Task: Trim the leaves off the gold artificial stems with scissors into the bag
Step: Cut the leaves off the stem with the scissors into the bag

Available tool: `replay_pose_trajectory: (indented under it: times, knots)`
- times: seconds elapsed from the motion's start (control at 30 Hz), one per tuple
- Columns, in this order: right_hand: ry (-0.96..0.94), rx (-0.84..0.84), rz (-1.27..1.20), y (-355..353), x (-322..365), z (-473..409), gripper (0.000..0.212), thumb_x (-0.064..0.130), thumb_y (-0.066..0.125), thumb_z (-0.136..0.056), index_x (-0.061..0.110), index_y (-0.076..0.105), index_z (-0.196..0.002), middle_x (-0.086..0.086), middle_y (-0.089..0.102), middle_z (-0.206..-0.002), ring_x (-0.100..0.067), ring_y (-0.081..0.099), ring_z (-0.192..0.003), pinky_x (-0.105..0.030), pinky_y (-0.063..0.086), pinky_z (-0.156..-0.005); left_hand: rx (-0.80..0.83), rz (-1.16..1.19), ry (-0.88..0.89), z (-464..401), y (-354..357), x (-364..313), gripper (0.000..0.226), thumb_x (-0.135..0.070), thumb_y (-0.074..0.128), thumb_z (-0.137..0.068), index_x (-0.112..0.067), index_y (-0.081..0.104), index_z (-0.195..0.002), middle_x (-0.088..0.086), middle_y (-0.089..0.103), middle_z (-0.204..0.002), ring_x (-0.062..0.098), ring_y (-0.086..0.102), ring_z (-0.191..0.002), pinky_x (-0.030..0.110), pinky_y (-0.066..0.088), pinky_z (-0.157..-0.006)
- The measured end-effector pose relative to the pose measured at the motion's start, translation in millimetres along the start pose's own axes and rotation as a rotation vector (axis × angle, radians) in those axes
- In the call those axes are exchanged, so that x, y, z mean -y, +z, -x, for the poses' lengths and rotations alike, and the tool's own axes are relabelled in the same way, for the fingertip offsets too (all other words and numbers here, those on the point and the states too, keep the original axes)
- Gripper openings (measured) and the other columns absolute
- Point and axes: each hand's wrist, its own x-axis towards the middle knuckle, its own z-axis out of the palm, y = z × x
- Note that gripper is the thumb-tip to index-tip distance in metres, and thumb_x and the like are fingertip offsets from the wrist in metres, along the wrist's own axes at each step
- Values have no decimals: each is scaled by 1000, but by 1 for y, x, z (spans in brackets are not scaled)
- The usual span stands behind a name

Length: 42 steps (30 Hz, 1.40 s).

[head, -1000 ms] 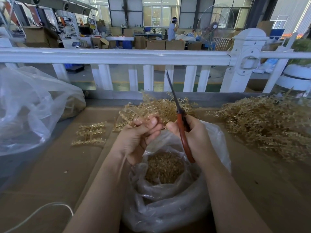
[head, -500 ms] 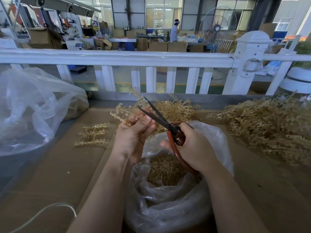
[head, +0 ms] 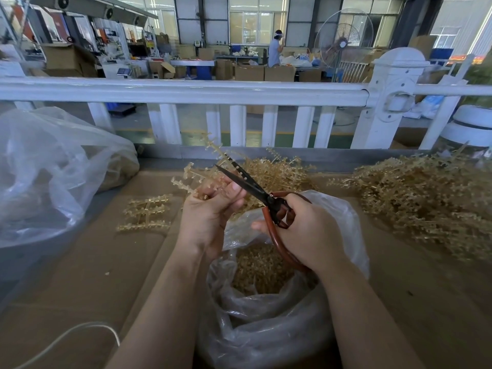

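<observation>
While a cardboard-covered desk (head: pixel 80 275) carries a heap of gold stems (head: pixel 426 203) at right, a clear bag (head: pixel 266 328) of clippings sits open below the worker's hands. The right hand (head: pixel 306 230) grips red-handled scissors (head: pixel 255 189), blades parted; the left hand (head: pixel 210 211) pinches a gold stem (head: pixel 197 174) above the bag.

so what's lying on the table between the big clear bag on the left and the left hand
In the head view, a small pile of bare gold stems lies on the brown table between the big clear bag and the left hand.
</observation>
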Motion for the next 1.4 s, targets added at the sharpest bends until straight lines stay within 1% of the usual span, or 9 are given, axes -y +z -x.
replay_pose_trajectory:
  times: [0.17,0.27,0.37,0.57,0.67,0.77,1.13,1.23,1.4]
  knots:
    - [-9,5,-6,1,-1,-1,66,91,50,-64,30,62,-84,21,59,-70,4,56,-66,-10,40,-56,-10,49,-33,-1,0,1,14,-3,69,-70,-6,63,-82,3,74,-73,10,72,-67,17,58,-66]
    - [-14,3,-33,1,-1,0,66,89,54,-64,28,63,-84,18,60,-71,3,58,-68,-11,42,-57,0,62,-57,0,1,1,7,-4,69,-69,-11,66,-71,2,74,-72,9,72,-66,17,58,-65]
    - [-16,3,-44,0,0,0,70,92,50,-62,27,64,-84,18,61,-72,3,58,-69,-12,43,-58,25,34,-75,-1,0,1,19,-7,69,-69,-18,71,-53,-1,74,-70,7,71,-65,16,57,-65]
    - [-10,1,-45,-1,2,0,69,94,48,-61,30,63,-83,23,60,-73,6,58,-69,-8,40,-58,65,29,-68,-3,-4,0,17,-9,71,-71,-19,74,-57,-1,74,-73,7,70,-67,17,57,-66]
    - [-17,-19,-8,0,2,-1,81,99,39,-61,26,65,-87,17,63,-73,1,59,-68,-15,48,-58,45,30,-71,-3,-3,1,19,-8,71,-70,-19,72,-55,0,74,-72,8,70,-66,18,57,-65]
    - [-25,-38,22,-1,3,-1,88,101,30,-61,26,65,-89,17,62,-72,2,57,-66,-15,46,-56,38,27,-92,-4,-3,4,14,-6,72,-69,-17,70,-61,2,72,-72,11,70,-67,19,57,-63]
    - [-67,-57,-6,-2,2,0,67,87,53,-69,23,66,-86,17,62,-73,2,57,-65,-7,40,-57,95,45,-126,-3,-4,5,22,-9,72,-72,-21,67,-54,-4,71,-69,8,69,-67,19,56,-66]
    - [-69,-57,-15,-1,2,-1,68,87,54,-68,22,66,-83,16,63,-72,1,58,-63,-9,42,-55,80,77,-138,-4,-5,6,17,-8,73,-71,-19,63,-63,-2,71,-70,9,69,-67,20,57,-65]
    - [-53,-40,-18,0,0,-2,69,90,53,-66,25,66,-85,16,63,-72,2,59,-66,-9,45,-56,115,36,-134,-4,-5,4,23,-10,71,-74,-20,69,-54,-4,71,-70,7,68,-67,18,56,-67]
